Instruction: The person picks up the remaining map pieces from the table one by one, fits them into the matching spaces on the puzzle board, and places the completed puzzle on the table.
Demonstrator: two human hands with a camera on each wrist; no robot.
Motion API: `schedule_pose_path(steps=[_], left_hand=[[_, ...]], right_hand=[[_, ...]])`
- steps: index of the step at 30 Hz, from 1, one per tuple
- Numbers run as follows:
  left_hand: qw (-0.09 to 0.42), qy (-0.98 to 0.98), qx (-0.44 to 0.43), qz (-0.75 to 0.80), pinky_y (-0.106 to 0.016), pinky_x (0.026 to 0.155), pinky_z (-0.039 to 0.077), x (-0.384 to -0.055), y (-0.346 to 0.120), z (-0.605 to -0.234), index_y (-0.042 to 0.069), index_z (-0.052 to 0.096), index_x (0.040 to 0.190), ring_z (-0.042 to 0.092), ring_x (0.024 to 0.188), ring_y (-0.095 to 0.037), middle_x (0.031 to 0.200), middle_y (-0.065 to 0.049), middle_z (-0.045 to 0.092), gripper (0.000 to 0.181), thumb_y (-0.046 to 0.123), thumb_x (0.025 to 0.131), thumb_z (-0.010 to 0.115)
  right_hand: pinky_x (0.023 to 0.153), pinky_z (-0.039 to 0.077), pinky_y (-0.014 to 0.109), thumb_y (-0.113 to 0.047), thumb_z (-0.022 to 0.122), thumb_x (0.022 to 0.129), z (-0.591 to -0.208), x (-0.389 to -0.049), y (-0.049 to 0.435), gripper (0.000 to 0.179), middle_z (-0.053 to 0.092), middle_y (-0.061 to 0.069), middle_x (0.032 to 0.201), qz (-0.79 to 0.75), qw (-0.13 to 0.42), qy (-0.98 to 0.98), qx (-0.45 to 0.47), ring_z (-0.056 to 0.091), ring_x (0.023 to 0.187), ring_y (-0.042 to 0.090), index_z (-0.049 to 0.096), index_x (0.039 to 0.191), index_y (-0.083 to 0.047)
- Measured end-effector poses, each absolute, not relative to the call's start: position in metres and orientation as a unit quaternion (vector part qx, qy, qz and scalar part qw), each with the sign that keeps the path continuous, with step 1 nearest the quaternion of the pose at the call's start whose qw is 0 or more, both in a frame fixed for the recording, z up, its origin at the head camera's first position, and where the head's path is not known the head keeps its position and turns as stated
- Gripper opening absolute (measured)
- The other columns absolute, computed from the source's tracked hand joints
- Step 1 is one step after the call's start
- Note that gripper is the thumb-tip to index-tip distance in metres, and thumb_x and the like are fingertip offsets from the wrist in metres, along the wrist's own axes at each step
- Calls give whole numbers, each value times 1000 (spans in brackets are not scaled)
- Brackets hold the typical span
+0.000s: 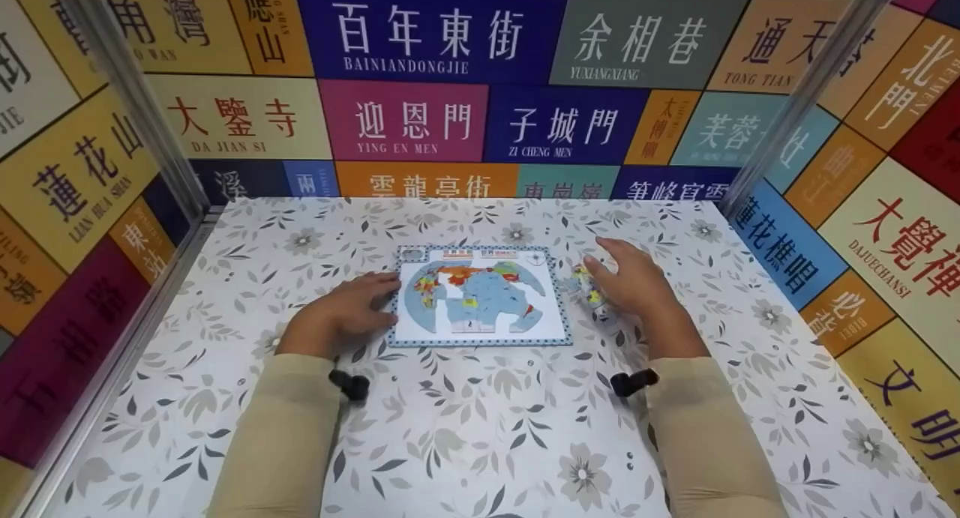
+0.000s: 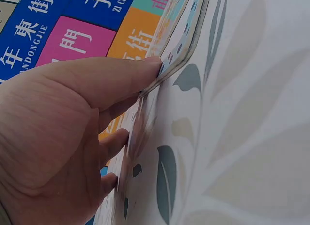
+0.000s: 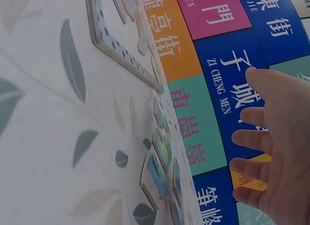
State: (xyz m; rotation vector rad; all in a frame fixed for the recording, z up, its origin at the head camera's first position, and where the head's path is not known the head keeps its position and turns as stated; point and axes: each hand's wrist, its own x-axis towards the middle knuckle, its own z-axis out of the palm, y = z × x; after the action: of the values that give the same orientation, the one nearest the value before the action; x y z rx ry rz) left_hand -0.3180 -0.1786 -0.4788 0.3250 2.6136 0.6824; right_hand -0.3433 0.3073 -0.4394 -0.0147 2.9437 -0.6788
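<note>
Saw two tan sleeves (image 1: 274,435) nearest, over one floral-covered table (image 1: 480,443), then one left hand (image 1: 339,312), thumb and fingers spread apart against the left edge of one world-map jigsaw board (image 1: 480,342) lying on it between both hands. Judged the board light, stiff and smooth, best taken by its dotted rim (image 3: 122,54) and kept level for fear of spilling fitted pieces (image 1: 487,300). Counted at least four loose map pieces (image 3: 155,180) to its right, too overlapped for a sure total, likely best pinched by the edges, and beside them one right hand (image 1: 639,287), spread, holding nothing.
</note>
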Motion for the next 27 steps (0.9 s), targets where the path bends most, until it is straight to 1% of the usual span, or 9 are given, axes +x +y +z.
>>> schedule_pose_path(steps=[4,7,10,12,15,19,23,27], left_hand=[[208,941,121,239,-67,136,7,-320,-180,-480,36,33,169,5,171,-33,181,15,17,74,45,103,64],[205,941,120,241,-67,136,7,-320,-181,-481,36,33,169,5,171,-33,181,14,17,73,45,103,65],[205,940,112,249,-66,136,7,-319,-181,-481,36,34,168,6,171,-32,181,15,18,73,44,103,65],[207,938,108,255,-67,136,7,-318,-181,-482,37,34,168,6,171,-33,181,15,17,73,44,103,65],[212,937,99,260,-67,136,7,-318,-181,-482,38,34,168,6,171,-33,181,15,17,73,45,103,66],[212,937,96,259,-67,136,7,-318,-180,-481,38,34,168,6,171,-32,181,15,17,73,45,103,66],[209,939,110,251,-67,136,6,-319,-179,-480,35,33,169,5,171,-34,181,13,17,73,43,104,64],[210,938,108,253,-65,137,6,-318,-179,-480,36,33,169,5,171,-32,181,14,16,74,42,103,65]], right_hand=[[133,19,71,-78,39,103,-443,-341,319,84,23,13,180,-234,59,970,-19,18,166,45,29,171,-30],[131,25,71,-73,44,105,-443,-339,329,81,25,15,179,-247,57,967,-31,26,163,46,31,170,-27],[127,33,70,-68,48,106,-443,-337,337,79,31,16,176,-255,59,964,-37,36,158,46,33,170,-25],[125,36,71,-66,49,106,-442,-335,342,78,34,17,174,-253,65,965,-36,39,156,46,33,170,-23],[124,36,71,-62,52,107,-441,-333,349,76,39,17,171,-250,79,965,-24,39,156,46,34,169,-22],[124,36,71,-60,54,107,-440,-331,359,75,39,18,171,-242,89,966,-13,40,155,46,37,168,-20],[123,36,72,-61,55,106,-441,-327,373,75,40,20,169,-229,85,969,-17,42,152,47,41,166,-17],[121,38,72,-63,54,106,-443,-323,387,75,45,21,165,-220,82,972,-19,44,151,48,44,164,-17]])
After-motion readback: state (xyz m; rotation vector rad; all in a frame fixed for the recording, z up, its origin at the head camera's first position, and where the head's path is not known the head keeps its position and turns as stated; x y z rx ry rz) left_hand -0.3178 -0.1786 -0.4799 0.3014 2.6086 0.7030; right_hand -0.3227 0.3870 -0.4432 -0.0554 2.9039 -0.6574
